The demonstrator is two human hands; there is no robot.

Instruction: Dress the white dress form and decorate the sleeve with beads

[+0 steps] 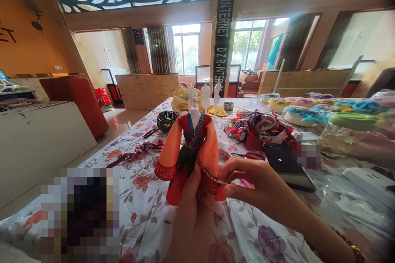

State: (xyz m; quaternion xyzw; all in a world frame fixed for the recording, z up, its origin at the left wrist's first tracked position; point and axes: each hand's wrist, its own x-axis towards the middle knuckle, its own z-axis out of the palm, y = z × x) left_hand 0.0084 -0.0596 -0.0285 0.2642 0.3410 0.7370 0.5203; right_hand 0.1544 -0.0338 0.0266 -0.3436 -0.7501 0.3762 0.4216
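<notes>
A small white dress form (195, 114) stands upright in front of me, wearing a doll robe (197, 139) with orange sleeves, dark red cuffs and a dark green sash. My left hand (197, 201) grips it from below by the red skirt. Across the right sleeve and cuff runs a string of white beads (209, 173). At its lower end, beside the cuff, my right hand (247, 176) pinches the string between thumb and fingers. Just behind that hand lie red-handled scissors (254, 155), partly covered.
Several bare white dress forms (217, 92) stand behind the robe. A black basket (167, 122) sits left, fabric scraps (261, 126) right. A dark phone (288, 166) and a green-lidded jar (342, 131) lie farther right on the flowered tablecloth (148, 230).
</notes>
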